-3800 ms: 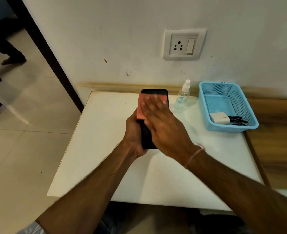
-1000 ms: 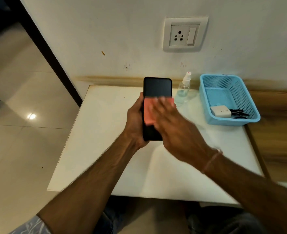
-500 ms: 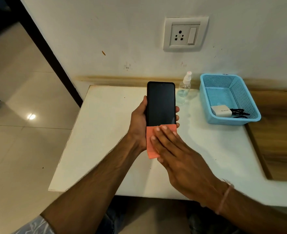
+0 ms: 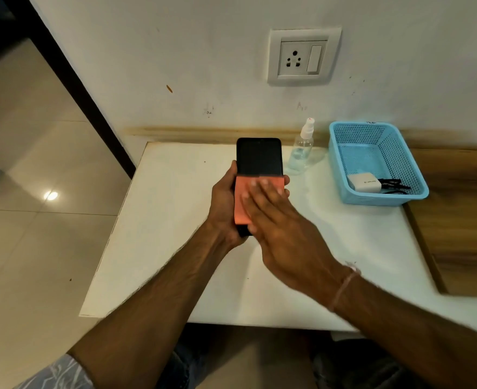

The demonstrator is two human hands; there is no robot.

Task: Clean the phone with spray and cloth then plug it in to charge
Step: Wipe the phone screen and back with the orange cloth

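My left hand (image 4: 222,204) grips a black phone (image 4: 259,160) from behind and holds it upright over the white table (image 4: 161,234), screen towards me. My right hand (image 4: 282,234) lies flat on an orange cloth (image 4: 242,203) and presses it against the lower half of the screen. The fingers are stretched out rather than curled. A clear spray bottle (image 4: 301,148) with a white nozzle stands just right of the phone, at the table's back edge. A white charger (image 4: 364,183) with a black cable (image 4: 394,185) lies in the blue basket (image 4: 341,164).
A wall socket (image 4: 296,58) with a switch sits above the table, behind the phone. A wooden surface (image 4: 462,209) adjoins the table on the right. Tiled floor lies to the left, beyond a dark door frame (image 4: 71,88).
Half a second ago the cloth was at the phone's bottom edge. My right hand has pushed it up onto the lower half of the screen. The phone stays in my left hand.
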